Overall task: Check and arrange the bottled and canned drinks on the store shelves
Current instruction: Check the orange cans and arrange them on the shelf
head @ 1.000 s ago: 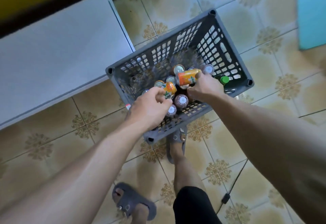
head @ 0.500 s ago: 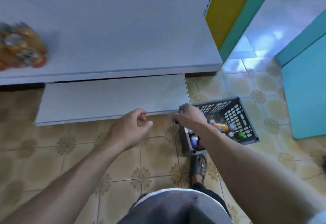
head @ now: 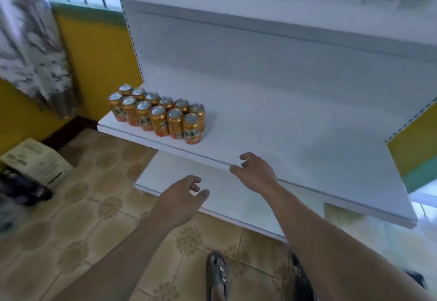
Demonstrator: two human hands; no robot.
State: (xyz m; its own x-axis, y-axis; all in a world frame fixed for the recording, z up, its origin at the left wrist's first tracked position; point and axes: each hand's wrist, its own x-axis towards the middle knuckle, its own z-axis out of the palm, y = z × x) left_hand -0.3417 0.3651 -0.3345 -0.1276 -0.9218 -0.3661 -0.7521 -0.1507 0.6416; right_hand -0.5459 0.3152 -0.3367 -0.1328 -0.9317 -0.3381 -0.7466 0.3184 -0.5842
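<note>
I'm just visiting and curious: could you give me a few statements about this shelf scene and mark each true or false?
1. The orange cans stand upright on the middle shelf. True.
2. The right hand holds a can. False: it is empty, fingers spread near the shelf edge.
3. The left hand is empty. True.
4. The cans sit at the shelf's right end. False: they cluster at its left end.

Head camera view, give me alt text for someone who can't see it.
Two empty, open hands, left hand and right hand, reach toward a white store shelf holding a tight two-row cluster of upright orange cans near its left end; the rest of that shelf is bare. Below are a lower shelf, tan patterned floor tiles and a sandalled foot.
</note>
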